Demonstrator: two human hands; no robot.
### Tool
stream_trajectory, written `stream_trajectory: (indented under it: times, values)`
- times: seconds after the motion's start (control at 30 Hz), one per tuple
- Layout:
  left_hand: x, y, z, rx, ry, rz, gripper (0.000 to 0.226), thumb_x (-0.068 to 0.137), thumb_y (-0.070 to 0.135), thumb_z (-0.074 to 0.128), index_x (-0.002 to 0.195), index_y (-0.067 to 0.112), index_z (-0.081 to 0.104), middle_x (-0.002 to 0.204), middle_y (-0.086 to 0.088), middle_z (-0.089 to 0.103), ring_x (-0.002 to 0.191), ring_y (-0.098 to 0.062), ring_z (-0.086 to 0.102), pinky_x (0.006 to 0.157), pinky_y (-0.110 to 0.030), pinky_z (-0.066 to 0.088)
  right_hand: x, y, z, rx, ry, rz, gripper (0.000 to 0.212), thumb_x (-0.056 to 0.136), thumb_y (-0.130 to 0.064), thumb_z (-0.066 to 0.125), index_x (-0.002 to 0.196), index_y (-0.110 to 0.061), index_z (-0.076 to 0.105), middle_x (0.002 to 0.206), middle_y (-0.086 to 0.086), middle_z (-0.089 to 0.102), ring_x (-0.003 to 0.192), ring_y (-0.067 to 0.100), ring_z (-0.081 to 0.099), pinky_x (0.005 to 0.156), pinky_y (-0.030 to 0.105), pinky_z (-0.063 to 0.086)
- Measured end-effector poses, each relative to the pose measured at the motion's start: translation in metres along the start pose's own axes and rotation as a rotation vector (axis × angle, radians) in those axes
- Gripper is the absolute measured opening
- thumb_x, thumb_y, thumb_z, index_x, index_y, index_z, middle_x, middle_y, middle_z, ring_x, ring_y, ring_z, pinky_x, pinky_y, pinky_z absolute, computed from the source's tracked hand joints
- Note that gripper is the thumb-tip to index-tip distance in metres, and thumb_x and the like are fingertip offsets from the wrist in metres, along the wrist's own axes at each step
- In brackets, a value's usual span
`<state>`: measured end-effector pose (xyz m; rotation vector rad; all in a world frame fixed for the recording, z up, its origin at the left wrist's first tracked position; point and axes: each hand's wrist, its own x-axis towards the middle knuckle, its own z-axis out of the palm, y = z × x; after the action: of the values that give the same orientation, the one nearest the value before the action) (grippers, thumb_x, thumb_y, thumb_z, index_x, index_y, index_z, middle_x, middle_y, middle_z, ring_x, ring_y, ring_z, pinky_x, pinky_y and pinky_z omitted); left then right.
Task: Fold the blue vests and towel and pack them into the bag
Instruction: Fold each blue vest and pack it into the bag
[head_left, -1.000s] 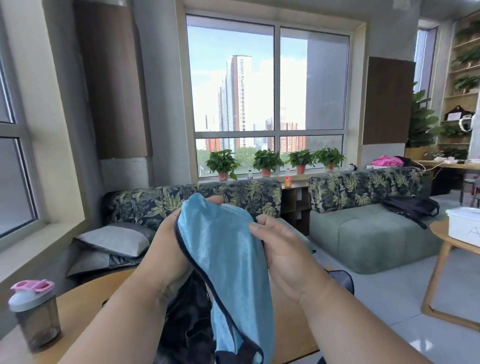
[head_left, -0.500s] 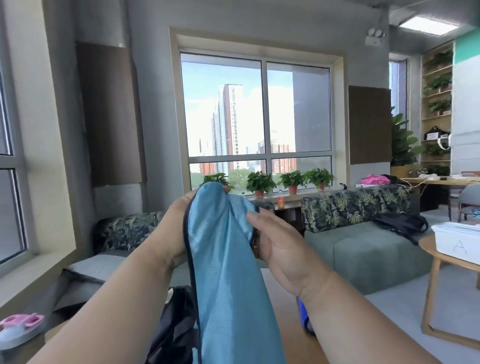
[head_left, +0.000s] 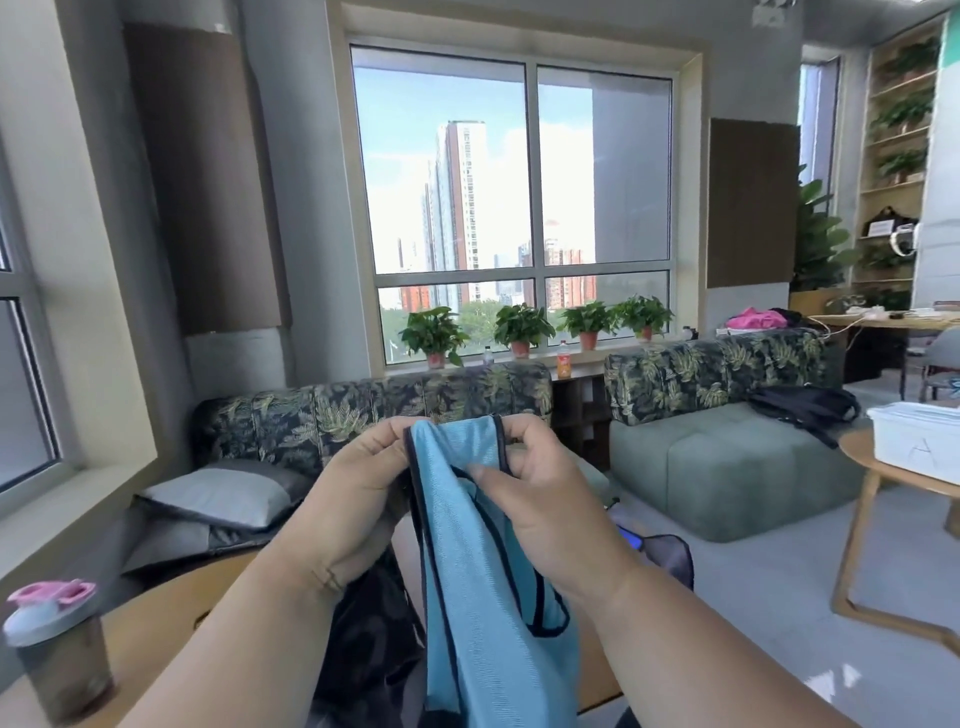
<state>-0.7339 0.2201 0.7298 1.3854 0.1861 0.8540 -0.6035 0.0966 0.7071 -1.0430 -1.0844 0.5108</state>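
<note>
A light blue vest (head_left: 483, 566) with dark trim hangs in the air in front of me. My left hand (head_left: 358, 493) pinches its top left edge. My right hand (head_left: 535, 493) grips the top right strap, thumb on the cloth. The vest drapes down between my forearms over the round wooden table (head_left: 171, 613). A dark bag (head_left: 363, 639) lies on the table behind the vest, mostly hidden by it and by my left arm. No towel is visible.
A shaker bottle with a pink lid (head_left: 54, 649) stands at the table's left edge. Leaf-patterned sofas (head_left: 717, 374) and grey pillows (head_left: 218, 493) lie beyond. A side table with a white box (head_left: 919, 441) is at right.
Both hands have lowered a little and moved apart, spreading the vest's top edge between them. The camera tilted down, so the bottle is back in view.
</note>
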Motion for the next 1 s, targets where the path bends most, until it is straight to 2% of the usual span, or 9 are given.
stream_trajectory:
  times: [0.17,0.3,0.43,0.53,0.67,0.73,0.8,0.9,1.0]
  values:
    - [-0.003,-0.012,-0.006,-0.006,-0.009,-0.041,0.011,0.089,0.025,0.068,0.086,0.017,0.074,0.081,-0.012,0.067,0.067,-0.023,0.061,0.07,-0.037,0.052,-0.003,0.03,0.004,-0.093,0.02,-0.069,0.04,0.1,-0.014,0.07,0.123,-0.038,0.048,0.109,0.012,0.075,0.101,0.038,0.072,0.092,0.066,0.055]
    - [-0.005,-0.023,-0.009,-0.048,-0.007,-0.078,0.009,0.09,0.022,0.068,0.086,0.015,0.073,0.081,-0.013,0.068,0.065,-0.023,0.063,0.066,-0.035,0.054,-0.008,0.045,0.005,-0.102,-0.04,-0.012,0.04,0.099,-0.001,0.065,0.12,-0.035,0.057,0.11,0.011,0.074,0.098,0.03,0.071,0.093,0.054,0.056]
    - [-0.007,-0.029,-0.012,-0.085,0.009,-0.07,0.011,0.091,0.019,0.065,0.091,0.01,0.07,0.083,-0.015,0.072,0.064,-0.024,0.064,0.061,-0.032,0.058,-0.012,0.058,0.005,-0.248,-0.099,0.041,0.042,0.089,-0.008,0.072,0.119,-0.038,0.066,0.113,0.003,0.076,0.104,0.036,0.071,0.097,0.061,0.055]
    - [-0.007,-0.032,-0.015,-0.086,0.008,-0.068,0.014,0.091,0.019,0.065,0.095,0.007,0.07,0.086,-0.016,0.075,0.065,-0.024,0.066,0.062,-0.032,0.06,-0.014,0.061,0.01,-0.21,-0.099,0.018,0.046,0.086,-0.008,0.077,0.122,-0.034,0.067,0.118,-0.001,0.076,0.109,0.022,0.073,0.099,0.048,0.058]
    - [-0.006,-0.039,-0.02,-0.048,0.011,-0.061,0.011,0.091,0.02,0.07,0.094,0.01,0.075,0.093,-0.018,0.072,0.079,-0.028,0.066,0.076,-0.036,0.058,-0.009,0.06,0.016,-0.226,0.087,-0.023,0.023,0.088,-0.024,0.083,0.103,-0.038,0.072,0.091,0.002,0.078,0.082,0.024,0.074,0.079,0.051,0.061]
    - [-0.008,-0.043,-0.023,-0.041,-0.003,-0.072,0.011,0.094,0.018,0.069,0.095,0.009,0.075,0.094,-0.018,0.071,0.081,-0.027,0.067,0.079,-0.036,0.057,-0.008,0.06,0.014,-0.256,0.158,-0.043,0.014,0.089,-0.028,0.082,0.095,-0.037,0.073,0.076,0.001,0.074,0.065,0.018,0.061,0.064,0.043,0.056]
    - [-0.01,-0.045,-0.025,-0.038,-0.007,-0.074,0.011,0.092,0.02,0.069,0.093,0.011,0.075,0.094,-0.017,0.072,0.081,-0.025,0.067,0.08,-0.036,0.055,-0.008,0.059,0.012,-0.249,0.191,-0.063,0.012,0.089,-0.025,0.081,0.09,-0.034,0.074,0.067,0.002,0.067,0.061,0.014,0.05,0.059,0.034,0.046]
    - [-0.013,-0.046,-0.024,-0.028,0.011,-0.063,0.021,0.086,0.024,0.072,0.101,0.009,0.073,0.098,-0.015,0.072,0.088,-0.025,0.065,0.085,-0.036,0.053,-0.006,0.058,0.009,-0.247,0.217,-0.084,0.008,0.092,-0.022,0.078,0.089,-0.029,0.076,0.078,0.002,0.074,0.07,0.014,0.061,0.071,0.034,0.053]
    - [-0.015,-0.049,-0.029,0.008,0.079,-0.062,0.034,0.086,0.028,0.071,0.11,0.004,0.067,0.1,-0.012,0.074,0.089,-0.019,0.066,0.083,-0.031,0.052,-0.002,0.057,0.007,-0.179,0.184,-0.057,0.009,0.099,-0.024,0.071,0.096,-0.028,0.079,0.096,-0.003,0.08,0.095,0.02,0.074,0.091,0.047,0.059]
